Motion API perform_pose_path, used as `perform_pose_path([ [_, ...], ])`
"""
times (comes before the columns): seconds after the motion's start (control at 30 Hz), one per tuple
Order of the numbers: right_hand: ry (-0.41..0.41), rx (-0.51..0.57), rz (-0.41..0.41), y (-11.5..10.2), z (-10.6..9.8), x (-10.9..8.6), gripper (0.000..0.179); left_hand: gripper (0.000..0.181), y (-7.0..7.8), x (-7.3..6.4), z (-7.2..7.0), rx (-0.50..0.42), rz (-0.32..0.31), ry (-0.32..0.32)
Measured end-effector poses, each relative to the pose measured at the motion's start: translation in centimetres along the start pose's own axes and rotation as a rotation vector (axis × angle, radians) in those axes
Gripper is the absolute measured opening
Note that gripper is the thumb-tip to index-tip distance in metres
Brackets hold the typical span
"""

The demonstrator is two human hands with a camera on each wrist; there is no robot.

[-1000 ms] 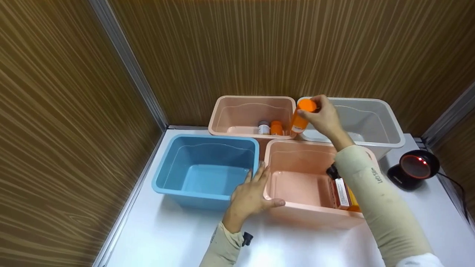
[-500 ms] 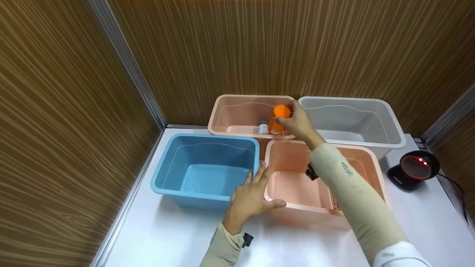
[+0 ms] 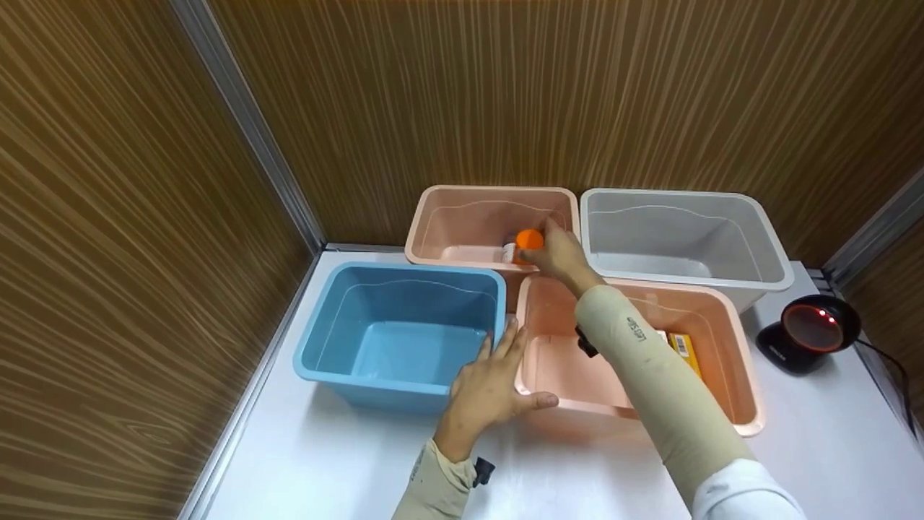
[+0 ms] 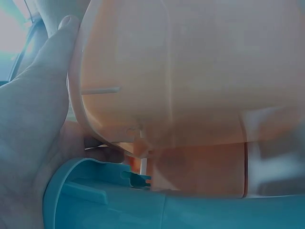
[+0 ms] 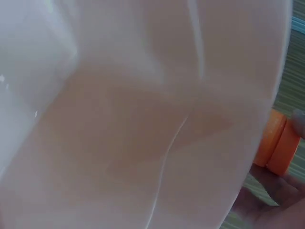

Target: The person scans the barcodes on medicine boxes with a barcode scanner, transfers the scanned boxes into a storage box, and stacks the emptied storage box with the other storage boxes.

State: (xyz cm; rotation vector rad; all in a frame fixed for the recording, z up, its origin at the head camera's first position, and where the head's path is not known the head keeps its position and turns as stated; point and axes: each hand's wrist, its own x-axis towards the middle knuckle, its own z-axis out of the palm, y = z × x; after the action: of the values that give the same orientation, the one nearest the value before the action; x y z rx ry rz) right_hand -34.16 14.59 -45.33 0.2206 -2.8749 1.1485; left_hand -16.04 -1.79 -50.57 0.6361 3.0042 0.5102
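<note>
My right hand [image 3: 563, 253] reaches into the back pink bin [image 3: 498, 191], gripping an orange bottle [image 3: 529, 239] by its capped upper end. In the right wrist view the fingers wrap the orange cap [image 5: 281, 143], beyond the near bin's wall. Right beside that bottle stands a small white bottle [image 3: 508, 253], partly covered. My left hand [image 3: 485, 383] lies with extended fingers over the meeting rims of the blue bin [image 3: 401, 383] and the front pink bin [image 3: 577, 406]. Its thumb extends along the pink rim, as the left wrist view also shows.
A whitish bin [image 3: 686, 195] stands at the back right. Inside the front pink bin, a yellow box [image 3: 684, 350] shows past the right sleeve. A black scanner [image 3: 808, 332] with red lights and a cable stands on the white table [image 3: 289, 462] at right. Wood-patterned walls enclose the table.
My right hand has moved left from the whitish bin's edge and down into the back pink bin with the orange bottle. My left hand has stayed in place.
</note>
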Motion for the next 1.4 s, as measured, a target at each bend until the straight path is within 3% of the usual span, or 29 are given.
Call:
perform_pose_path([
  [0.1, 0.002, -0.098, -0.005, 0.5, -0.1, -0.1, 0.054, 0.114, 0.1, -0.1, 0.0, -0.001, 0.000, -0.003],
  [0.43, 0.009, -0.221, -0.002, 1.0, -0.5, -0.4, 0.051, 0.116, 0.6, -0.1, 0.1, 0.018, -0.002, -0.012],
  [0.67, -0.032, -0.216, 0.047, 1.4, -0.9, -0.6, 0.056, 0.115, 0.6, 0.0, 0.2, 0.007, 0.001, -0.009],
  [0.8, -0.020, -0.232, 0.024, 1.7, -1.5, -0.6, 0.052, 0.114, 0.6, 0.0, 0.2, 0.002, 0.003, -0.010],
  [0.93, -0.007, -0.216, -0.010, 2.1, -2.8, -0.8, 0.051, 0.113, 0.7, 0.0, 0.2, -0.009, 0.005, -0.005],
  [1.1, -0.050, -0.143, -0.026, 2.7, -5.0, -1.4, 0.046, 0.114, 0.6, 0.0, 0.3, -0.003, -0.001, -0.001],
  [1.23, -0.057, -0.094, -0.028, 3.3, -7.1, -2.6, 0.040, 0.115, 0.4, 0.0, 0.3, -0.007, -0.005, 0.003],
  [1.4, -0.048, -0.055, -0.100, 3.8, -9.7, -4.6, 0.038, 0.116, 0.3, -0.1, 0.1, -0.013, -0.019, 0.001],
])
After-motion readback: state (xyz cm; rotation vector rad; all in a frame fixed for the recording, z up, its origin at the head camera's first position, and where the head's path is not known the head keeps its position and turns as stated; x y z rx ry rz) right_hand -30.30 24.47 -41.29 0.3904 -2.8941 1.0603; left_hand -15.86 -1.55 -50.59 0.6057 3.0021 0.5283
